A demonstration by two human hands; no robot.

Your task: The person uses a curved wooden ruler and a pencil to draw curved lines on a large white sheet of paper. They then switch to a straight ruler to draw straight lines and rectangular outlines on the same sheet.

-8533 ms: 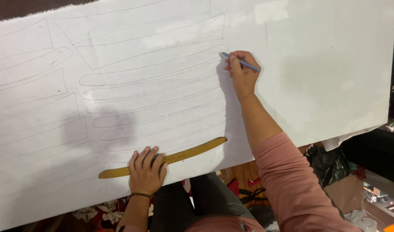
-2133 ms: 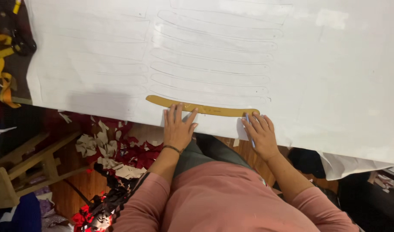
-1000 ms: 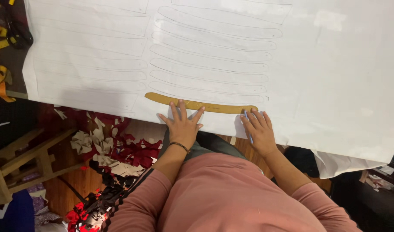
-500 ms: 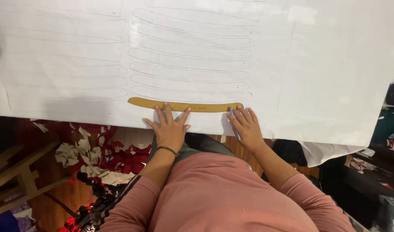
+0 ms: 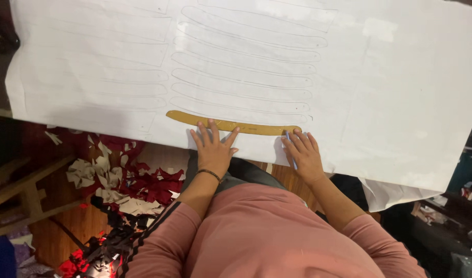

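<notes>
A large white sheet (image 5: 400,92) lies spread before me, covered with several pencilled long narrow outlines. Near its front edge rests a curved yellow-brown template strip (image 5: 256,127). My left hand (image 5: 213,145) presses flat on the sheet, fingers spread, fingertips touching the strip's middle. My right hand (image 5: 303,154) lies at the strip's right end, with a blue pen (image 5: 291,153) held between its fingers. My pink sleeves fill the bottom of the view.
Red, white and black scraps (image 5: 128,180) litter the floor at the lower left. A wooden frame (image 5: 20,201) stands at the far left. A second white sheet corner (image 5: 390,193) hangs below the right edge, beside dark clutter.
Since the oldest frame my right hand came down from drawing high on the sheet to the strip's right end. In the last second both hands stay in place on the strip.
</notes>
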